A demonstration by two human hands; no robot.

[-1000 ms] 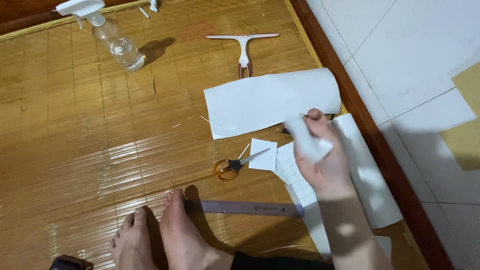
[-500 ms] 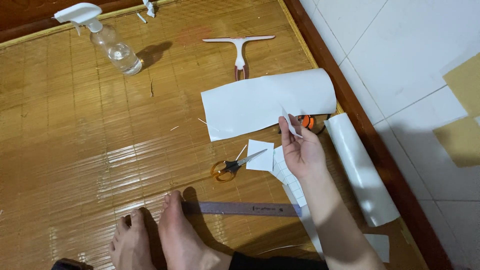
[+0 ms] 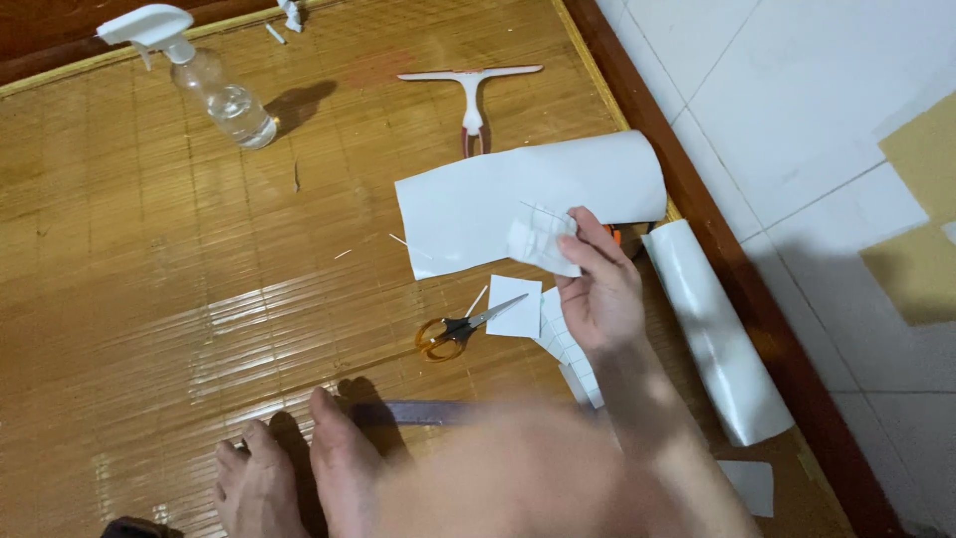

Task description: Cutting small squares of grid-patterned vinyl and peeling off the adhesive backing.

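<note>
Over the bamboo mat [image 3: 149, 299], at two o'clock from the scissors [image 3: 453, 332], the right hand [image 3: 597, 289] pinches a small white cut sheet [image 3: 541, 239] between its fingers, apparently sorting cut pieces; the left hand is out of view.

A woven bamboo mat [image 3: 179, 299] of golden-brown colour is laid over most of the floor, its slats running left to right. A glossy sheen is seen on the mat where light is reflected near the centre. The mat is bordered on the right and at the far left by a dark reddish-brown wooden edge [image 3: 697, 199]. To the right of that edge, a surface of large white tiles [image 3: 797, 100] with thin grey joints is seen. Yellowish patches [image 3: 921, 159] are noted on the tiles at the right.
</note>
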